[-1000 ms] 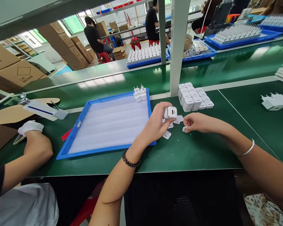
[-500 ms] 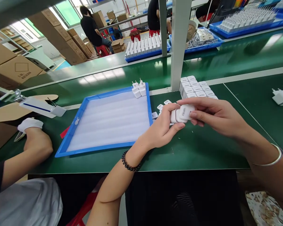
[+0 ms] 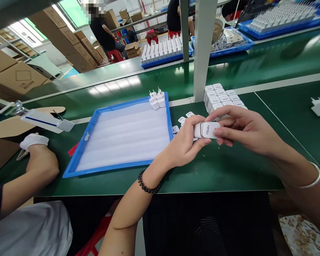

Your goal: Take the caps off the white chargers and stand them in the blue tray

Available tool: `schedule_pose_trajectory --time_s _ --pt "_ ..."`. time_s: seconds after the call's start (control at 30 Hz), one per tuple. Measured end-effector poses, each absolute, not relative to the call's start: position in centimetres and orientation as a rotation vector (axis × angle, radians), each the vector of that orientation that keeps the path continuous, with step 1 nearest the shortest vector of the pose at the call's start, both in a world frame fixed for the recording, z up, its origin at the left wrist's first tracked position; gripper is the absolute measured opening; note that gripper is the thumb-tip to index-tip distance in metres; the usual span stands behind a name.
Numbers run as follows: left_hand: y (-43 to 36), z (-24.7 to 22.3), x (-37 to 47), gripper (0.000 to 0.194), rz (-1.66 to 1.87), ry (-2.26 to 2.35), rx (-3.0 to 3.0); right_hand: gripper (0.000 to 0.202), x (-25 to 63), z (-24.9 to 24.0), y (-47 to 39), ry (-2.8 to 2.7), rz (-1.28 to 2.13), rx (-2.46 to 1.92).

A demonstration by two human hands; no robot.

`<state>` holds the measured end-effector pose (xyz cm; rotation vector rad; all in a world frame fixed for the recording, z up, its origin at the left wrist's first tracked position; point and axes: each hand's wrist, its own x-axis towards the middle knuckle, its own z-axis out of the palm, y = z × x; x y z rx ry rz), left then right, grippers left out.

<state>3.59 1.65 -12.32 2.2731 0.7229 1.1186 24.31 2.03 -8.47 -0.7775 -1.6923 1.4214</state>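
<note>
Right of the blue tray (image 3: 109, 168), left hand (image 3: 182, 145) grasps and right hand (image 3: 248, 128) pinches the white charger (image 3: 208, 131), seemingly light and rigid, best held by its sides

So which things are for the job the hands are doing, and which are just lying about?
Seem part of it:
white charger, between left hand and right hand
stacked white pieces
loose white pieces
blue tray with two plugs

Seem just lying about:
cardboard boxes behind
woven basket
red piece beside the tray
</note>
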Motion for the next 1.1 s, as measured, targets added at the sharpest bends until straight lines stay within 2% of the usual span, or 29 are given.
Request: schedule_pose_trajectory --time_s 0.43,0.7,0.93,1.1 --pt "1.57 -12.33 3.71 0.040 1.092 0.723 2.250 0.019 24.65 -8.66 1.92 -1.781 1.328 -0.827" --pt "1.98 -12.57 3.88 0.034 1.070 0.624 2.278 0.014 24.36 -8.45 1.70 -1.821 1.224 -0.863" --pt "2.02 -12.84 3.77 0.036 1.121 0.643 2.334 0.035 24.06 -8.24 1.51 -1.653 1.422 -0.875" --pt "2.13 -12.85 3.68 0.035 1.116 0.645 2.394 0.039 24.11 -8.44 1.78 -1.636 1.471 -0.899"
